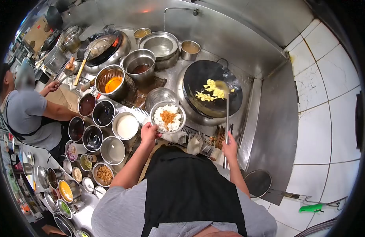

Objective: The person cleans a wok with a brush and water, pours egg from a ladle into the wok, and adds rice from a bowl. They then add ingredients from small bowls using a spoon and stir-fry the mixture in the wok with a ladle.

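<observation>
My left hand (149, 133) grips the rim of a metal bowl (154, 123), which holds white rice (172, 125) topped with an orange-brown seasoning (167, 116). My right hand (230, 147) is closed around the long handle of a ladle (227, 114). The ladle's head is over yellow scrambled egg (206, 96) in a black wok (230, 106) on the stove. A perforated metal strainer (160, 96) sits just behind the bowl of rice.
Pots of sauce and oil (110, 81) and several ingredient bowls (103, 174) stand at the left. A running tap (178, 8) is at the back. Another person (36, 106) works at a second wok (107, 49). A round sieve (258, 183) lies at the right.
</observation>
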The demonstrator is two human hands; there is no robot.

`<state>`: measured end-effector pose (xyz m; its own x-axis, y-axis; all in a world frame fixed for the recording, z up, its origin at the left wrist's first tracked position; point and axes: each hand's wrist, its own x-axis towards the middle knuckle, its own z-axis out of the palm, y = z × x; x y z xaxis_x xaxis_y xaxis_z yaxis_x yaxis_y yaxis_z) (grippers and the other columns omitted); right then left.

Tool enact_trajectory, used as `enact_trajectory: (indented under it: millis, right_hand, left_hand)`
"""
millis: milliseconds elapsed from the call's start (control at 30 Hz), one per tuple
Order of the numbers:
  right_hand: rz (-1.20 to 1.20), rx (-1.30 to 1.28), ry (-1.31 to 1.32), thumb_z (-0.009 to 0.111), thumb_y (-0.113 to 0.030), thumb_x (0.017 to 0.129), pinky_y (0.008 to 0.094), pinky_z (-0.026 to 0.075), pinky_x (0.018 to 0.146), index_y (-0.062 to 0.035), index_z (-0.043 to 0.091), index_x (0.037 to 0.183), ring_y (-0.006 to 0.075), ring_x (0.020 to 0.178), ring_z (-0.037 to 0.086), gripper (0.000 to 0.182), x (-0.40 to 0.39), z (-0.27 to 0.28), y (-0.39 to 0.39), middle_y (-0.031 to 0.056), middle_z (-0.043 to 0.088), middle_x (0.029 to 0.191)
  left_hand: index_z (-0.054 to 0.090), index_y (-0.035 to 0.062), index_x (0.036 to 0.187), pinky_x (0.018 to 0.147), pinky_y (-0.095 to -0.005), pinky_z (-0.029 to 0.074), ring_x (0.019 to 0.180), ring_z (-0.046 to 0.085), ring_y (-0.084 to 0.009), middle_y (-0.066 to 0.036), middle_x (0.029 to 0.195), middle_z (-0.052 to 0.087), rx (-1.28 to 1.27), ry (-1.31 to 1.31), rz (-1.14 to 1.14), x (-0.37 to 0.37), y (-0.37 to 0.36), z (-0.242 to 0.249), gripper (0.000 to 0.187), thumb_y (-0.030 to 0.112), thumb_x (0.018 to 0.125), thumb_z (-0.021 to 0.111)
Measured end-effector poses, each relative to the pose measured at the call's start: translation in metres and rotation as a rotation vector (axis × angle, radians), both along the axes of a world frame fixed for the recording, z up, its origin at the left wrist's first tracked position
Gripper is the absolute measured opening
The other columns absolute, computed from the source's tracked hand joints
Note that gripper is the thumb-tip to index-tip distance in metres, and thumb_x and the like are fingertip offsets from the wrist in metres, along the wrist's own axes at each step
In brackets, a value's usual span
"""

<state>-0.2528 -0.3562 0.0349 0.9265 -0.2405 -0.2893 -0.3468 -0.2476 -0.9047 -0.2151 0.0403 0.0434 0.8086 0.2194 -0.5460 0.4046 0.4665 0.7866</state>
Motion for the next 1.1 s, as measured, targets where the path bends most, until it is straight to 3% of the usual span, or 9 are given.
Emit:
enact_trajectory:
  millis: [267,333,433,533,600,700,867,933,1100]
  right_hand:
    - [0.189,-0.253,-0.160,0.056,-0.001,0.087,0.0223,0.036,0.042,-0.0132,0.042,0.144,0.0050,0.048,0.043,0.060,0.017,0.010,0.007,0.0010,0.060,0.084]
    - [0.019,-0.223,0.137,0.057,-0.002,0.087,0.0234,0.046,0.057,-0.0122,0.042,0.144,0.0095,0.062,0.056,0.060,0.048,0.037,0.031,0.0071,0.064,0.102]
    - [0.079,-0.477,0.044,0.059,-0.007,0.087,0.0295,0.044,0.093,-0.0093,0.040,0.144,0.0179,0.105,0.059,0.060,0.068,0.027,0.044,0.0114,0.063,0.115]
    - [0.195,-0.390,-0.134,0.058,-0.003,0.088,0.0273,0.047,0.075,-0.0120,0.040,0.144,0.0154,0.077,0.058,0.060,0.048,0.022,0.034,0.0024,0.063,0.092]
    - [0.147,-0.263,0.136,0.059,-0.002,0.088,0.0246,0.047,0.065,-0.0123,0.040,0.145,0.0121,0.066,0.055,0.061,0.017,0.067,0.040,0.0006,0.060,0.093]
    - [0.123,0.036,0.259,0.057,0.001,0.089,0.0228,0.033,0.037,-0.0101,0.036,0.146,0.0055,0.043,0.041,0.062,-0.019,0.077,0.029,0.0025,0.056,0.082]
    - [-0.099,-0.032,0.096,0.054,0.001,0.090,0.0232,0.033,0.036,-0.0097,0.031,0.148,0.0062,0.042,0.040,0.063,0.010,0.014,0.014,0.0026,0.055,0.080]
    - [-0.072,-0.363,-0.226,0.053,0.001,0.090,0.0230,0.033,0.036,-0.0078,0.032,0.147,0.0060,0.043,0.041,0.061,0.021,-0.053,-0.011,0.0023,0.054,0.079]
    - [-0.012,0.049,0.152,0.056,0.002,0.087,0.0229,0.037,0.043,-0.0133,0.036,0.147,0.0048,0.050,0.046,0.064,-0.009,0.056,0.030,-0.0015,0.053,0.075]
  left_hand:
    - [0.046,0.0069,0.076,0.045,-0.0252,0.050,0.050,0.054,-0.0130,-0.005,0.067,0.055,-0.027,0.014,-0.034,0.020,0.016,-0.013,0.014,0.003,0.083,0.058]
    - [0.047,0.0067,0.075,0.045,-0.0250,0.049,0.050,0.054,-0.0127,-0.005,0.068,0.056,-0.019,0.033,-0.089,0.027,0.019,-0.012,0.014,0.003,0.084,0.058]
    - [0.048,0.0068,0.075,0.045,-0.0251,0.049,0.050,0.054,-0.0123,-0.005,0.068,0.056,-0.016,0.041,-0.133,0.040,0.023,-0.020,0.014,0.004,0.084,0.058]
    - [0.049,0.0067,0.076,0.044,-0.0246,0.049,0.049,0.054,-0.0119,-0.004,0.068,0.057,-0.044,0.061,-0.158,0.046,0.023,-0.022,0.013,0.004,0.085,0.058]
    - [0.050,0.0064,0.077,0.044,-0.0243,0.050,0.048,0.054,-0.0117,-0.004,0.069,0.057,-0.051,0.070,-0.174,0.048,0.022,-0.024,0.011,0.004,0.085,0.058]
    - [0.052,0.0072,0.080,0.047,-0.0232,0.050,0.053,0.054,-0.0103,-0.001,0.069,0.054,-0.058,0.041,-0.174,0.052,0.017,-0.016,0.008,0.003,0.083,0.059]
    - [0.051,0.0076,0.080,0.048,-0.0241,0.051,0.052,0.054,-0.0103,-0.001,0.068,0.053,-0.074,0.017,-0.156,0.055,0.004,-0.005,0.009,0.004,0.083,0.060]
    - [0.051,0.0080,0.078,0.048,-0.0244,0.051,0.052,0.053,-0.0103,0.000,0.066,0.052,-0.070,-0.005,-0.157,0.054,0.001,0.000,0.011,0.004,0.082,0.060]
    - [0.047,0.0073,0.075,0.046,-0.0256,0.052,0.049,0.054,-0.0112,-0.002,0.065,0.053,-0.014,0.005,-0.090,0.047,-0.007,0.000,0.015,0.004,0.084,0.059]
